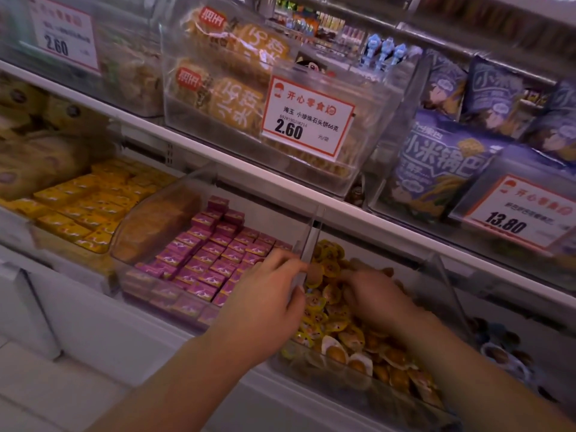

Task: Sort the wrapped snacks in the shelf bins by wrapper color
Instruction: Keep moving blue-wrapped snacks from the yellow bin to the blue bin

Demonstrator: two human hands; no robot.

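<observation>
**Two hands at the divider between the purple and egg bins**

The left hand (265, 302) reaches over the clear divider (307, 254), its thumb and forefinger pinching a small brown wrapped snack (314, 272) just above the egg-snack bin (358, 385). The right hand (378, 296) rests on the yellow round egg snacks (336, 310), fingers curled; whether they pinch anything cannot be told. Purple wrapped squares (212, 257) fill the purple bin (149, 277); yellow squares (84, 207) lie further left.
</observation>
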